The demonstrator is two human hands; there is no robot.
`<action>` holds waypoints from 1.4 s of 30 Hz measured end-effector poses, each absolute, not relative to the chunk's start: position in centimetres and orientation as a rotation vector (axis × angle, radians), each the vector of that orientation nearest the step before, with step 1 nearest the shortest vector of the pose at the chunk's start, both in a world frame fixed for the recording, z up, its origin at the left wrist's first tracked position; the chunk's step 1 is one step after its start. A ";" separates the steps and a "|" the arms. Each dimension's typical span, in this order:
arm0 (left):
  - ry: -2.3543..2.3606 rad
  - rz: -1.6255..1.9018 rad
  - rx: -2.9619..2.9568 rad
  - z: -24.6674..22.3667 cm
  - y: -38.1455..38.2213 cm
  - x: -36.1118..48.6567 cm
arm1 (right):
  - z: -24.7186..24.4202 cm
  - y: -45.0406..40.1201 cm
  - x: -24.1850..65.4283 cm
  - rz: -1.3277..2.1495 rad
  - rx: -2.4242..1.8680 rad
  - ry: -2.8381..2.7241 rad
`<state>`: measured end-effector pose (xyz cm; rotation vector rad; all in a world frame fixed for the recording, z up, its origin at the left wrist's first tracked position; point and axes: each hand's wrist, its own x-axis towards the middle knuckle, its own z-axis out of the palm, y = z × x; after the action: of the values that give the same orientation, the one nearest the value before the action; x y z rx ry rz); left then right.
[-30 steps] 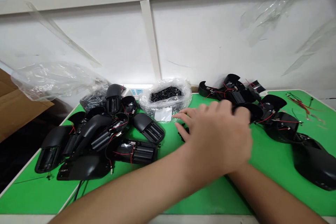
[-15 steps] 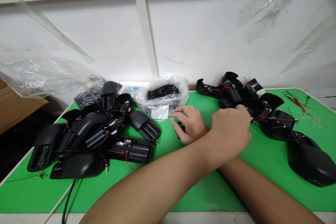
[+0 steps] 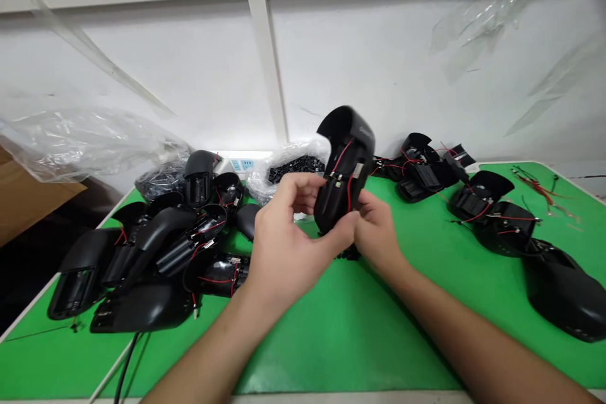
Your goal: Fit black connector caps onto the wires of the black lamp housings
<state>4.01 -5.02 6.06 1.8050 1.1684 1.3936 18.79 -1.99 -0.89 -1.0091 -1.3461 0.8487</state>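
Note:
Both my hands hold up a black plastic housing, shaped like a wing mirror shell, with red wires along its open inner side. My left hand grips its left side with the fingers curled round it. My right hand supports it from the lower right. Its lower end is partly hidden by my fingers. Below my hands, a heap of similar wired housings lies on the green mat to the left, and more housings lie to the right.
A clear bag of small black parts stands behind my hands, by a power strip. Loose red wires lie at the mat's far right corner. Plastic sheeting and a cardboard box are at left, against a white wall.
My crossed arms have uncrossed. Both hands have lifted a black wired housing off the mat to chest height, and the housings on the right have shifted slightly apart from it.

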 end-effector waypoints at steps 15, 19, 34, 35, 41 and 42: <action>1.211 1.274 1.612 1.7 -4.4 3.8 | 1.3 -2.8 18.4 1.409 -0.801 -1.080; 1.092 1.249 1.384 1.9 -4.3 4.0 | 1.5 -2.8 18.4 1.442 -0.769 -0.994; 1.025 1.273 1.203 2.6 -4.3 3.9 | 1.2 -2.2 19.0 1.415 -0.806 -0.998; 1.040 1.294 1.244 2.4 -4.3 3.9 | 1.2 -2.2 19.0 1.415 -0.799 -0.980; 1.083 1.376 1.565 2.2 -4.4 3.6 | 0.8 -2.1 19.4 1.403 -0.827 -0.985; 1.091 1.384 1.564 2.2 -4.4 3.5 | 0.8 -2.1 19.4 1.400 -0.831 -0.997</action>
<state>3.54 -4.41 2.24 1.5640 1.0905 1.3843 19.41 -2.05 0.75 -0.8312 -0.9972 1.4001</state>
